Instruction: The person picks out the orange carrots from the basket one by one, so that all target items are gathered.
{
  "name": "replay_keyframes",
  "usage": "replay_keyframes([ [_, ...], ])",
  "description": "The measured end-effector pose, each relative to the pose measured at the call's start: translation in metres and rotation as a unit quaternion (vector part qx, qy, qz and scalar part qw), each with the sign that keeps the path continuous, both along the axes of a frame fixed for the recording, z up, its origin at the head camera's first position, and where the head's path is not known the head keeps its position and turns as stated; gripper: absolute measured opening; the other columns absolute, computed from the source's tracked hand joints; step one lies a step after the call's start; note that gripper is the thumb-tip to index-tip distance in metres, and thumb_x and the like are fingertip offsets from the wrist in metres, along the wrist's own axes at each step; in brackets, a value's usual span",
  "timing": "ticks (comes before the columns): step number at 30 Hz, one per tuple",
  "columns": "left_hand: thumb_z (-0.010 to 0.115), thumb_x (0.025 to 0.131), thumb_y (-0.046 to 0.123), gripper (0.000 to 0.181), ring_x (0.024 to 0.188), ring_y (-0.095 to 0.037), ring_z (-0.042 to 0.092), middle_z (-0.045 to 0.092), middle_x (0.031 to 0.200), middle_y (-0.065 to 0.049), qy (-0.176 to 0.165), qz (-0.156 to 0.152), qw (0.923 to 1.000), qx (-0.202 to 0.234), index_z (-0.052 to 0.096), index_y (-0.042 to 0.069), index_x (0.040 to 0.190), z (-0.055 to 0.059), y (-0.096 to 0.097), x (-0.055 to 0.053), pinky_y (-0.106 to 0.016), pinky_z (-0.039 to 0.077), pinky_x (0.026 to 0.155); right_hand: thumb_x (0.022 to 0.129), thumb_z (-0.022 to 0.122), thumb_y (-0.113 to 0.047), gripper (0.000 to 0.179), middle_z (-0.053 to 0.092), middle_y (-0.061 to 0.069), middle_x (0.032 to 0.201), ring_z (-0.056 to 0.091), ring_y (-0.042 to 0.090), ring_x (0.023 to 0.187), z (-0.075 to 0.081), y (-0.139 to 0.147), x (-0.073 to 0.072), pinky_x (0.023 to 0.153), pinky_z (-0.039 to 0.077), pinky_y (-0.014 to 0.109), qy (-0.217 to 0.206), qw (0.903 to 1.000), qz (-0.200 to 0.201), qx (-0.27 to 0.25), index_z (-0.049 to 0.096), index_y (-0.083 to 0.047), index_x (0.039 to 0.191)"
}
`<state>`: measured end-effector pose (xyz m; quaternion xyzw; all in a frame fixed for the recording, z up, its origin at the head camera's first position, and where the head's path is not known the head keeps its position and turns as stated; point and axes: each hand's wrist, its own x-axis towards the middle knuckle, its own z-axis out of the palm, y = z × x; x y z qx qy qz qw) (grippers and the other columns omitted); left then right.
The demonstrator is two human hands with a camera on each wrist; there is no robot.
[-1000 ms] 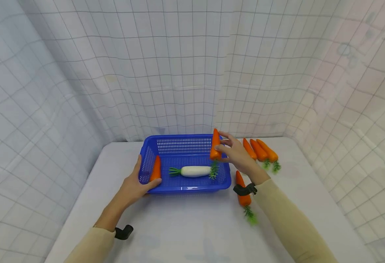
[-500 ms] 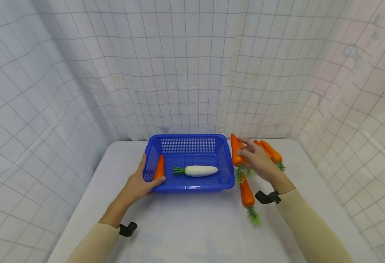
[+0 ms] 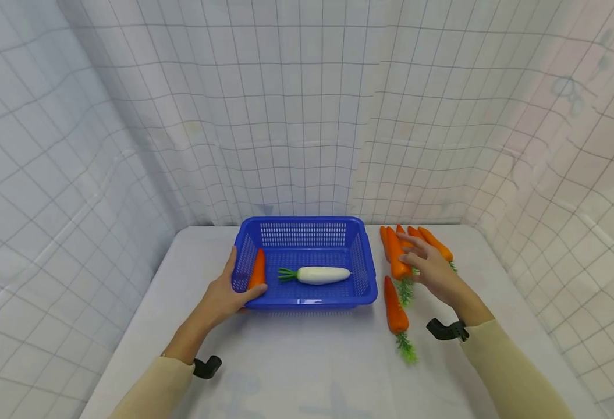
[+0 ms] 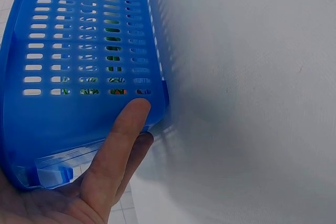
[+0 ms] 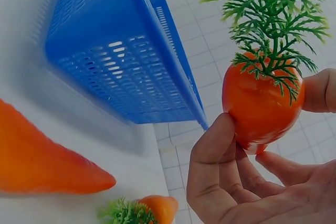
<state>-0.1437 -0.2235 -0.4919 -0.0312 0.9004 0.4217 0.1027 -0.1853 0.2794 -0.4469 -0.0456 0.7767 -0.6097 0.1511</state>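
My right hand [image 3: 435, 273] pinches a bright orange carrot [image 3: 398, 256] with feathery green leaves, right of the blue basket. In the right wrist view the carrot's thick leafy end [image 5: 260, 103] faces the camera, fingers and thumb on either side of it. At the basket's near left corner, my left hand [image 3: 220, 297] grips the plastic basket [image 3: 312, 302], thumb over the rim and fingers along the outside, as the left wrist view shows. Inside lie a white radish [image 3: 323, 275] with green stalks and one carrot [image 3: 257, 270], partly hidden by the thumb.
Several more carrots [image 3: 436, 243] lie in a row at the table's back right, partly behind the right hand. One carrot [image 3: 394, 308] lies nearer, just right of the basket. Grid-patterned white sheets [image 3: 307, 116] enclose the white table [image 3: 286, 361].
The right hand has carried its carrot from over the basket's right side rightward to the other carrots. My left hand keeps its grip on the basket; the view shifted slightly.
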Motion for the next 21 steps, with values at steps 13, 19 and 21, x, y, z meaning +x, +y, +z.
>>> replay_keyframes([
  [13, 0.083, 0.098, 0.075, 0.143, 0.147, -0.059, 0.063, 0.027, 0.187, -0.04, 0.0, -0.002, 1.0, -0.001, -0.021, 0.031, 0.186, -0.001, 0.001, -0.003, -0.045, 0.075, 0.091, 0.121, 0.057, -0.02, 0.077, 0.02, 0.03, 0.193, 0.028, 0.054, 0.176, -0.009, 0.023, 0.011, 0.133, 0.041, 0.079, 0.0, 0.9999, -0.001, 0.014, 0.021, -0.014, 0.188],
  [19, 0.084, 0.1, 0.07, 0.141, 0.148, -0.058, 0.063, 0.025, 0.187, -0.039, 0.0, -0.003, 1.0, 0.005, -0.021, 0.033, 0.185, -0.001, 0.0, -0.001, -0.046, 0.075, 0.092, 0.121, 0.055, -0.02, 0.075, 0.028, 0.033, 0.188, 0.038, 0.053, 0.169, -0.017, 0.034, 0.018, 0.127, 0.056, 0.071, 0.005, 0.9992, 0.001, 0.039, 0.021, -0.013, 0.188],
  [21, 0.084, 0.101, 0.069, 0.14, 0.15, -0.059, 0.061, 0.024, 0.188, -0.039, -0.001, -0.004, 1.0, 0.003, -0.022, 0.032, 0.185, -0.001, -0.001, 0.001, -0.047, 0.075, 0.095, 0.121, 0.056, -0.021, 0.075, 0.029, 0.032, 0.189, 0.041, 0.052, 0.168, -0.021, 0.037, 0.02, 0.124, 0.059, 0.067, 0.006, 0.9989, 0.004, 0.046, 0.022, -0.012, 0.188],
])
